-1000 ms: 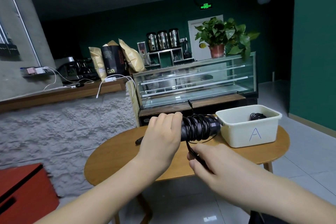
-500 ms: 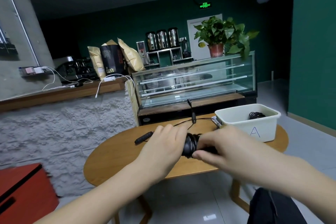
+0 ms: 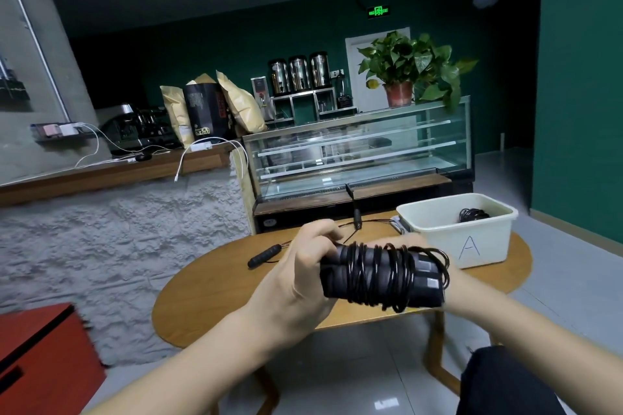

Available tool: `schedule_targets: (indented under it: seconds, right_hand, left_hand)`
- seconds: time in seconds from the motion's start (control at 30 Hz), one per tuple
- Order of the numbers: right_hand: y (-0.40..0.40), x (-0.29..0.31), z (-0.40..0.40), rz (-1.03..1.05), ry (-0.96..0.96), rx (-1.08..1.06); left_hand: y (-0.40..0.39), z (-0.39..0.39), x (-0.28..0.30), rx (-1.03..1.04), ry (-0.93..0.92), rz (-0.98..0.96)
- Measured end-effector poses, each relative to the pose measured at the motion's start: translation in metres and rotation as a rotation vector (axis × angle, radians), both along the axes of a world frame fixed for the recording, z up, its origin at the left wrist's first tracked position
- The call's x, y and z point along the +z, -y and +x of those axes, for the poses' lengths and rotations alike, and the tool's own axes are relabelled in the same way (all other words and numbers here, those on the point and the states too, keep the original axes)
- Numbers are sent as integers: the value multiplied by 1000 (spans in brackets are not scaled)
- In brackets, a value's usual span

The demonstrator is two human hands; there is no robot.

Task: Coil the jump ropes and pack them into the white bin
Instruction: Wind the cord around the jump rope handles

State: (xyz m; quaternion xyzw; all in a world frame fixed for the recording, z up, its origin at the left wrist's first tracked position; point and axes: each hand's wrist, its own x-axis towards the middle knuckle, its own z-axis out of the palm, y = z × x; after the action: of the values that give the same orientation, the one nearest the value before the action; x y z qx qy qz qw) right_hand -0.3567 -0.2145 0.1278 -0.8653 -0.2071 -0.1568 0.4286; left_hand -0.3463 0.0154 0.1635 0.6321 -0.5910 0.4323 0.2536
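Black cord wraps two side-by-side jump rope handles [image 3: 381, 276]; left hand [image 3: 303, 276] grips them, right hand's [image 3: 438, 280] grasp hidden.

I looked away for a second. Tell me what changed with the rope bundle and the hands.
The left hand kept its grip on the bundle and lifted it back up off the table. The right hand moved from the front of the bundle to behind its far end, mostly hidden now. The bin and the loose rope stayed put.
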Motion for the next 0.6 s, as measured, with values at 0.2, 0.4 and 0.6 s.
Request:
schedule_targets:
  seconds: [0.2,0.4,0.6]
  right_hand:
    - [-56,-8,-40,3,-102,40]
    - [-83,14,-83,-237,-120,-7]
    - [-66,51,-94,-569,327,-266]
  left_hand:
    - [4,6,3,233,-10,-19]
    - [3,27,-1,417,44,79]
    - [-5,29,-15,330,58,165]
